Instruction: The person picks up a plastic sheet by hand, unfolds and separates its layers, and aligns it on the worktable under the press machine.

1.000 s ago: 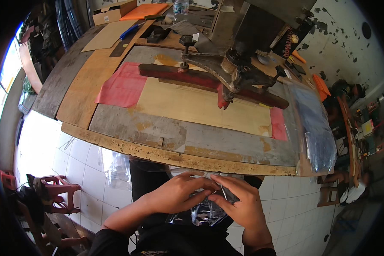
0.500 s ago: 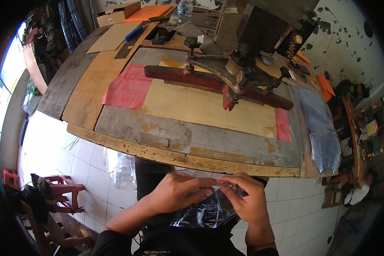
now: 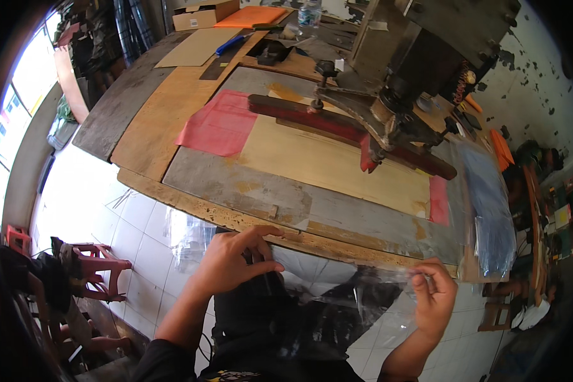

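Note:
A clear, glossy plastic sheet (image 3: 363,296) hangs over my lap, below the front edge of the workbench. My right hand (image 3: 434,298) pinches its upper right corner between thumb and fingers. At the sheet's left side, my left hand (image 3: 239,260) has thumb and forefinger apart, with nothing visible between them; its other fingers curl under and are partly hidden. The left fingertips are near the wooden bench edge (image 3: 232,218). Light glints across the film, so its lower outline is hard to make out.
On the bench, a press with a red-edged bar (image 3: 344,130) stands over a cream sheet (image 3: 337,172) and pink sheet (image 3: 219,124). Stacked clear plastic (image 3: 490,204) lies at the right end. A blue cutter (image 3: 230,44) lies far left. A red stool (image 3: 102,270) stands on the floor.
My hands, close together on the plastic before, have moved apart: the left leftward and up, the right rightward. The film now spreads wider between them. The bench has shifted rightward in view.

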{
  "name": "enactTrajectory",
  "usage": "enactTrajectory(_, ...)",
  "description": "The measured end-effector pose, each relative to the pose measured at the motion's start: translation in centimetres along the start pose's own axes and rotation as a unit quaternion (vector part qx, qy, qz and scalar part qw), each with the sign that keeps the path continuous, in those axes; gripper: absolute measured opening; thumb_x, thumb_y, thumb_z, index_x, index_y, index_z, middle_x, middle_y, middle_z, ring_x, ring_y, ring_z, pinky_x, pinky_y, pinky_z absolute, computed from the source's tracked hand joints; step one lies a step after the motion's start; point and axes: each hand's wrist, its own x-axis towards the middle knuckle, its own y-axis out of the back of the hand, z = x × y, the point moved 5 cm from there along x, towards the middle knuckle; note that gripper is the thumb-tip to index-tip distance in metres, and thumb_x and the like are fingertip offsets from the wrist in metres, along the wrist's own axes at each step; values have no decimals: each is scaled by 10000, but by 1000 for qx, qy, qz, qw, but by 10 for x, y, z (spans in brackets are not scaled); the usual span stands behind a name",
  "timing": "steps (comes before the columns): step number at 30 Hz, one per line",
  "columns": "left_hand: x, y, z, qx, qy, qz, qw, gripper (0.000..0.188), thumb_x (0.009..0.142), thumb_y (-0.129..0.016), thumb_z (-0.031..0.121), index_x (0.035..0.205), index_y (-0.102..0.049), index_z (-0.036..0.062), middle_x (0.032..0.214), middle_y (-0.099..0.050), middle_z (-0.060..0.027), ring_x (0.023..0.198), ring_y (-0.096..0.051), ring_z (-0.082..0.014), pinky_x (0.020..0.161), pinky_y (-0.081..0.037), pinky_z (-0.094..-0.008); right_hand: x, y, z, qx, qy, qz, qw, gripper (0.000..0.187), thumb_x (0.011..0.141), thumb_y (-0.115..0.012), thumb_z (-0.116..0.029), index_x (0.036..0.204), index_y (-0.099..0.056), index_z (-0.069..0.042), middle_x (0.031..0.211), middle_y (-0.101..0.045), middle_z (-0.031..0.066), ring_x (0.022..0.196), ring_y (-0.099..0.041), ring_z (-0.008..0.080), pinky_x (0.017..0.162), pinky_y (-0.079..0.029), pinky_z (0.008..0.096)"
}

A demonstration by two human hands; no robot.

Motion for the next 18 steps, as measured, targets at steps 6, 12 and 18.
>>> enactTrajectory(6,-2,8,-4,70,-16,50,996,395,855,-875,227,1193,-712,104,807,-761,-20,680,-709,-211,660,-569,-326,6,35,15,-11,-15,16,1000,253,993,-765,-202,980,-669,32,956,-647,74,904,-597,151,822,-460,261)
enactTrajectory(12,12,2,19,65,-11,46,997,463,817,-908,212,1187,-685,45,1028,-708,-84,902,-733,-221,782,-581,-329,21,42,41,-5,-56,12,998,257,1029,-731,-249,982,-666,-5,910,-641,7,880,-585,105,824,-446,247)
enactTrajectory(18,25,-15,19,130,-136,189,964,1100,672,-1005,367,1545,-412,60,1397,-527,-202,1346,-523,-389,1077,-469,-484,39,36,46,50,-37,-3,998,244,1035,-725,-234,983,-661,-5,887,-644,23,830,-598,119,811,-491,281)
